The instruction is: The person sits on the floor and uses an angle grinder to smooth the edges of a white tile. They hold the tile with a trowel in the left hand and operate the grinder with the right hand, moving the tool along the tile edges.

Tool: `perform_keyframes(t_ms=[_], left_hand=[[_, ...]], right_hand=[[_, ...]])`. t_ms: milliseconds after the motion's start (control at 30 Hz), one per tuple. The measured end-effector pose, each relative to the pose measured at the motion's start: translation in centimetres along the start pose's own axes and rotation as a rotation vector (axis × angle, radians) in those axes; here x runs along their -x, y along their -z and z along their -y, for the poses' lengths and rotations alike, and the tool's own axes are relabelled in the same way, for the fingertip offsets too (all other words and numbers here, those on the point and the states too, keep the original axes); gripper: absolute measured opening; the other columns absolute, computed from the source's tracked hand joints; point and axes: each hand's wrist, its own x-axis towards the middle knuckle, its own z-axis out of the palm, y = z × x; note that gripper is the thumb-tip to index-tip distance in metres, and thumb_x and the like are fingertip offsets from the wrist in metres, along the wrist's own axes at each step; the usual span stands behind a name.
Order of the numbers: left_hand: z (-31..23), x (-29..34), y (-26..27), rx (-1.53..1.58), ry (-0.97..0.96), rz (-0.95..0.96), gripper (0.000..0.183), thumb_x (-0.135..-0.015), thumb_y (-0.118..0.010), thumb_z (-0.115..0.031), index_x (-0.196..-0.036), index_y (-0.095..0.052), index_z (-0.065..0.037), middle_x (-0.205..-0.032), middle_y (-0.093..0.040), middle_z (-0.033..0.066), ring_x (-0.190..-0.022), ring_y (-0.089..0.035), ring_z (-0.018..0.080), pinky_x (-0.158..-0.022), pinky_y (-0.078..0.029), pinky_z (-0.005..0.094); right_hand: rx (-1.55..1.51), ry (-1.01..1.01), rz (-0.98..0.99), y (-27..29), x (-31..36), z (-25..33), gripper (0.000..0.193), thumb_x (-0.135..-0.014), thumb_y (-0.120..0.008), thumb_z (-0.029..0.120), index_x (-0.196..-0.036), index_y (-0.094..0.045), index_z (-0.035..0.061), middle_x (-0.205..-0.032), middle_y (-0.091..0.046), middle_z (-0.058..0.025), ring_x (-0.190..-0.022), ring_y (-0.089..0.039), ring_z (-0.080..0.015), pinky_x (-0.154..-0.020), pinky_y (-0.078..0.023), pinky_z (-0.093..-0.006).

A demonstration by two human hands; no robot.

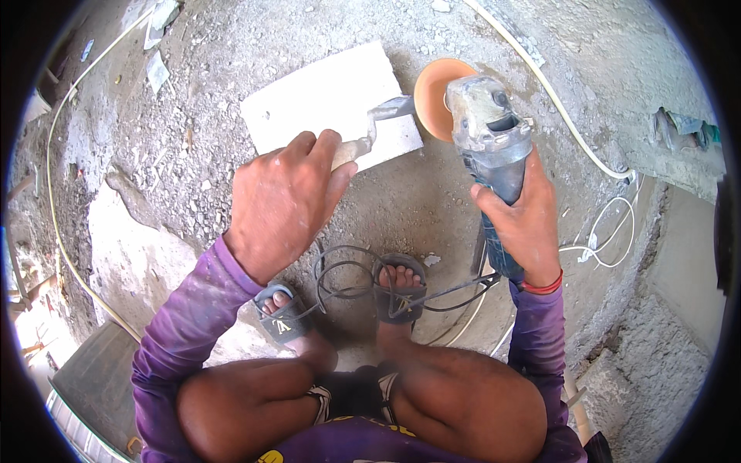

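My left hand (284, 197) is closed around the pale handle of a small trowel (394, 107), with its bent neck and narrow grey blade pointing right. The blade's tip meets, or nearly meets, the edge of an orange disc (437, 96); which of the two I cannot tell. That disc is mounted on a worn angle grinder (492, 127), its body gripped by my right hand (523, 217), thumb across the near side. Beneath the trowel, a white rectangular slab (316, 89) lies on the ground.
A black cord (340, 270) coils between my sandalled feet. Pale hoses run along the left and the upper right (556, 96). Loose gravel and shards (157, 72) litter the rough ground. A concrete wall (687, 255) stands at right, and a dark panel (100, 386) lies lower left.
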Motion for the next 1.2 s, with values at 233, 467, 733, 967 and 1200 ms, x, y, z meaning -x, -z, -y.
perform_keyframes(t_ms=[233,467,733,967,1200], left_hand=[[0.1,0.0,-0.4,-0.059,-0.036,-0.012,0.029,-0.101,-0.078,-0.032,-0.111,-0.065,-0.007,-0.089,-0.07,0.008,-0.073,-0.076,0.0248,-0.061,-0.061,0.0386],[0.0,0.1,-0.5,-0.145,-0.074,-0.089,0.03,-0.101,-0.079,-0.033,-0.114,-0.065,-0.01,-0.088,-0.064,0.0039,-0.067,-0.07,0.0191,-0.06,-0.059,0.0362],[0.7,0.2,-0.8,-0.178,-0.069,-0.135,0.03,-0.102,-0.077,-0.034,-0.114,-0.065,-0.01,-0.089,-0.063,0.0024,-0.071,-0.071,0.0173,-0.062,-0.061,0.0358],[1.4,0.3,-0.2,0.197,0.101,-0.072,0.027,-0.107,-0.073,-0.032,-0.108,-0.067,-0.006,-0.077,-0.068,0.0095,-0.066,-0.072,0.0269,-0.063,-0.058,0.0413],[4.6,0.1,-0.6,0.8,0.34,0.235,0.054,-0.115,-0.059,-0.047,-0.094,-0.069,0.002,-0.07,-0.059,0.0075,-0.064,-0.056,0.0157,-0.06,-0.046,0.0382]], right_hand=[[0.005,-0.02,0.054,0.4,0.0,0.8,0.054,-0.086,-0.082,0.011,-0.134,-0.061,-0.0021,-0.113,-0.078,-0.0235,-0.102,-0.079,-0.0394,-0.092,-0.058,-0.0438],[-0.033,-0.03,0.069,0.5,-0.1,0.5,0.055,-0.086,-0.081,0.011,-0.136,-0.061,-0.002,-0.113,-0.078,-0.0217,-0.101,-0.078,-0.0358,-0.094,-0.058,-0.0425],[-0.085,-0.104,0.116,1.1,-0.1,-0.4,0.064,-0.087,-0.079,0.007,-0.147,-0.06,-0.0008,-0.128,-0.074,-0.0144,-0.114,-0.07,-0.0244,-0.104,-0.053,-0.0386],[-0.118,-0.134,0.056,1.4,0.7,-1.7,0.06,-0.088,-0.08,0.01,-0.143,-0.06,-0.0023,-0.12,-0.076,-0.0163,-0.105,-0.073,-0.0264,-0.096,-0.056,-0.0399],[-0.178,-0.217,-0.057,1.7,2.0,-2.1,0.061,-0.09,-0.078,0.01,-0.146,-0.06,-0.0024,-0.124,-0.072,-0.0138,-0.109,-0.068,-0.0214,-0.097,-0.054,-0.0373]])
